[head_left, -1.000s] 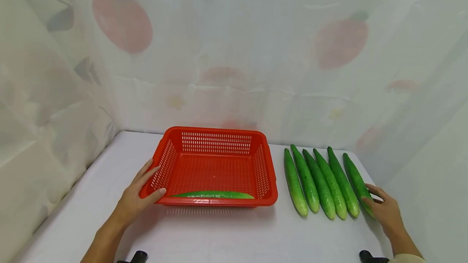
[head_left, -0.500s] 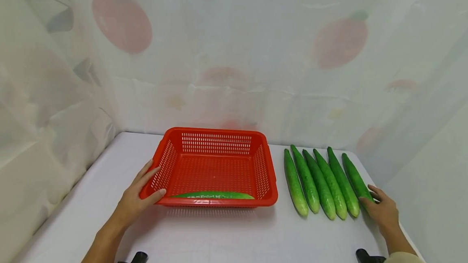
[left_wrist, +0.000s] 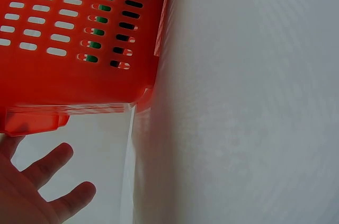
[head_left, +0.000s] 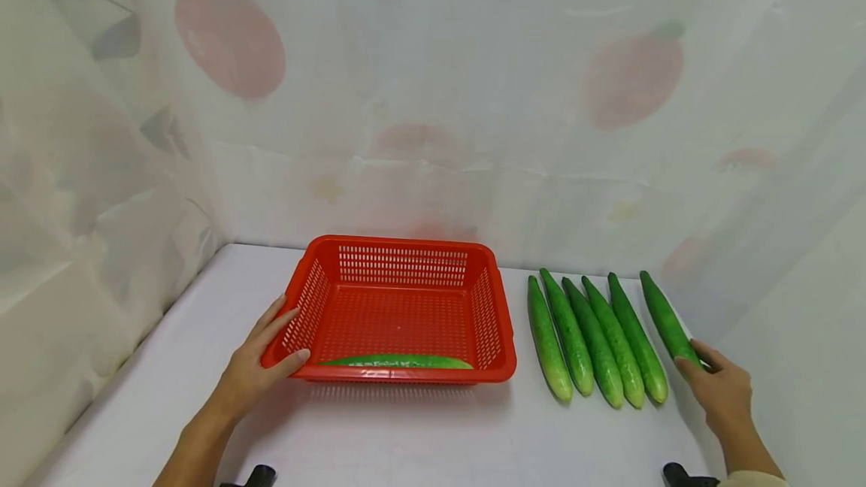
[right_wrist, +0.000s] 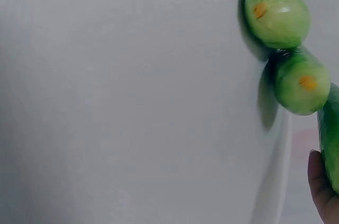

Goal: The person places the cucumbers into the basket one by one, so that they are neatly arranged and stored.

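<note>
At the right end of a row, my right hand (head_left: 722, 389) grips the near end of a cucumber (head_left: 666, 316), thumb on its left side. The right wrist view shows this cucumber (right_wrist: 331, 136) off the table beside the thumb. My left hand (head_left: 250, 370) rests on the near left corner of a red plastic basket (head_left: 402, 374), its thumb over the rim and its fingers spread along the left side. Below the rim in the left wrist view, fingers (left_wrist: 50, 166) stand straight and apart. A single cucumber (head_left: 399, 360) lies in the basket along the near wall.
Several cucumbers (head_left: 595, 340) lie side by side on the white-covered table (head_left: 406, 442), right of the basket. A pale printed curtain (head_left: 433, 96) hangs behind the table and along both sides. Black wrist mounts show at the bottom edge of the head view.
My right hand has closed round the near end of the outermost cucumber and raised it, its far tip shifting up and away from the row. The left hand and basket have stayed put.
</note>
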Available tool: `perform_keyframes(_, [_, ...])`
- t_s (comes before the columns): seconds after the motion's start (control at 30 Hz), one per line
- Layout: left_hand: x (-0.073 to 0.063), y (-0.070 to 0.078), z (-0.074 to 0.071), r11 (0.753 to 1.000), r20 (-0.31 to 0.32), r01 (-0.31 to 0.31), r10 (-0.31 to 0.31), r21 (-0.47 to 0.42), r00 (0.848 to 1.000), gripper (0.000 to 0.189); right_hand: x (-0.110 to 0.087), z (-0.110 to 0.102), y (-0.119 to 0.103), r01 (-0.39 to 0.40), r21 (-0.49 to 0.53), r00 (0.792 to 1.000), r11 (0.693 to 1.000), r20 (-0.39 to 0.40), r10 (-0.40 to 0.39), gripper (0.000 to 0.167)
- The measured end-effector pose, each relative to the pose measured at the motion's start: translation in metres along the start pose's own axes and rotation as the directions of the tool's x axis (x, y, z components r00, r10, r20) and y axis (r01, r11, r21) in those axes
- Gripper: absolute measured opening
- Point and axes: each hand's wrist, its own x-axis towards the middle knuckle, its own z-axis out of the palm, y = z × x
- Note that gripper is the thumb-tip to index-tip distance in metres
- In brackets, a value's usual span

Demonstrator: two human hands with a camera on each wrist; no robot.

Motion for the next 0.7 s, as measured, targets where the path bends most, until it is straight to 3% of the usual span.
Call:
perform_keyframes(0.43, [0.001,-0.003,0.0,1.0,-0.007,-0.002,0.002,0.026,1.0,0.064,-0.01,-0.013,-0.022,0.089,-0.001,0.995,0.996,0.045,-0.089,0.061])
perform_keyframes(0.7, [0.001,-0.003,0.0,1.0,-0.004,0.008,-0.008,0.024,1.0,0.064,-0.014,-0.019,-0.037,0.245,-0.049,0.968,0.968,0.072,-0.241,0.06])
